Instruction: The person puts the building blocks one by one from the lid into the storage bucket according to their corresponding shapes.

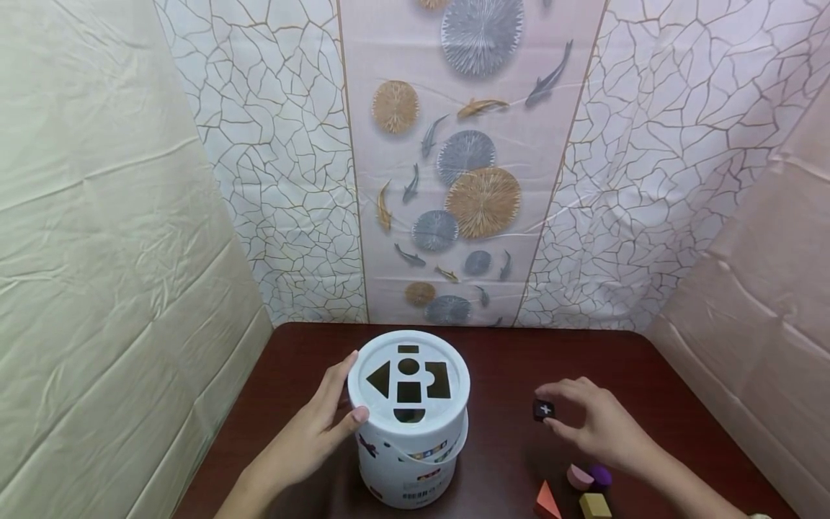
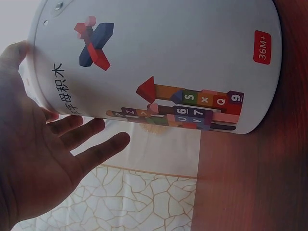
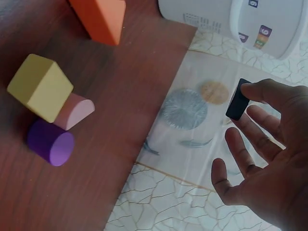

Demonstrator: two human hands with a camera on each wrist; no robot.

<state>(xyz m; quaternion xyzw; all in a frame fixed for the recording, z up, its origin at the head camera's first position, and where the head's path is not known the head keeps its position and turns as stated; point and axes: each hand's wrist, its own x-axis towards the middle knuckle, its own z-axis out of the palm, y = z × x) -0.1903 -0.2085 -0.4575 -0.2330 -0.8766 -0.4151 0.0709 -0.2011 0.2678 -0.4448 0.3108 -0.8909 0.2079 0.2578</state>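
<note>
A white bucket (image 1: 408, 461) stands upright on the table, its white lid (image 1: 379, 346) cut with several shaped holes. My left hand (image 1: 319, 418) rests against the lid's left rim, thumb at the front; in the left wrist view the fingers lie along the bucket's side, spread and fairly straight. Right of the bucket, my right hand (image 1: 593, 418) pinches a small black block (image 1: 543, 410) with a white plus mark between thumb and fingertip, above the table. In the right wrist view that black block (image 3: 237, 100) shows its thin side, and the other fingers are apart from it.
Below the right hand lie a red-orange triangular block (image 1: 547, 500), a pink half-round block (image 1: 579, 476), a purple cylinder (image 1: 601, 476) and a yellow block (image 1: 595, 506). The dark red table (image 1: 499, 360) ends at a patterned cloth backdrop (image 1: 311, 216), with cloth walls on both sides.
</note>
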